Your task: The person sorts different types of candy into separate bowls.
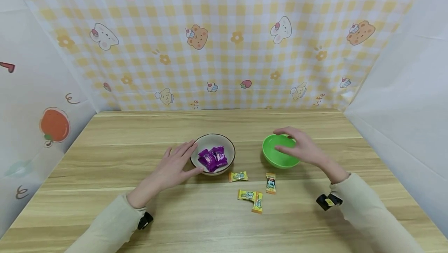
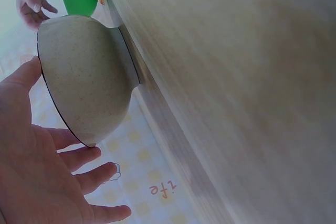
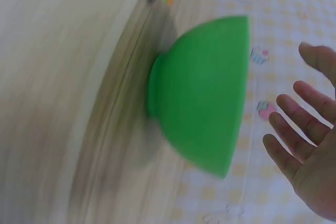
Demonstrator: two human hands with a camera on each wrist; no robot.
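Note:
A cream bowl with a dark rim (image 1: 230,144) stands on the table, several purple-wrapped candies (image 1: 213,159) inside it. My left hand (image 1: 174,167) is at this bowl's left side, fingers spread and fingertips right at the rim; the left wrist view shows the thumb and fingers along the bowl's edge (image 2: 84,77). To the right stands a green bowl (image 1: 274,153) with nothing seen inside. My right hand (image 1: 302,146) hovers over its right rim, thumb and fingers apart. In the right wrist view the fingers (image 3: 299,124) show a gap from the green bowl (image 3: 205,93).
Several yellow-wrapped fruit candies lie in front of the bowls: one by the cream bowl (image 1: 238,176), one darker-faced candy (image 1: 271,183) below the green bowl, and a touching pair (image 1: 249,195) nearer me. A checkered cloth (image 1: 224,66) hangs behind the wooden table (image 1: 196,222).

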